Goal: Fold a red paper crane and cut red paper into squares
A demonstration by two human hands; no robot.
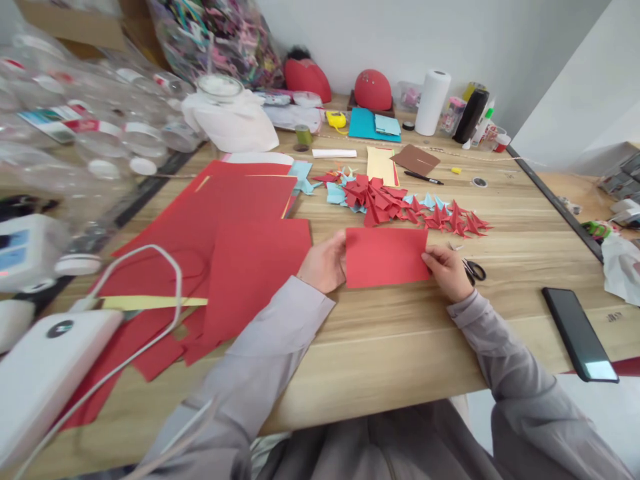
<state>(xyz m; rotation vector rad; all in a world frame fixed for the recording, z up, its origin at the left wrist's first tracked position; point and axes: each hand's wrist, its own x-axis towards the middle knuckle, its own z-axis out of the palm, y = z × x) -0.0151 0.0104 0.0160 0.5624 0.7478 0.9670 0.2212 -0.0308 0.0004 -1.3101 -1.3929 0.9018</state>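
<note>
Between my hands a red sheet of paper [386,259] is held up, a plain rectangle wider than it is tall. My left hand [324,263] grips its left edge, with the fingers mostly hidden behind the sheet. At the lower right edge, my right hand [449,271] pinches the paper between thumb and fingers. Scissors with black handles [475,269] lie partly hidden beside my right hand. Behind the sheet is a heap of folded red paper shapes [375,200], with some light blue ones among them. Larger red sheets [260,267] are piled left of my left hand.
On the left are a white power bank [65,373] with a cable and many clear plastic bottles [100,133]. A phone [580,333] lies at the right edge. Farther back are a black pen [424,178], brown paper [416,160] and a white roll [433,103].
</note>
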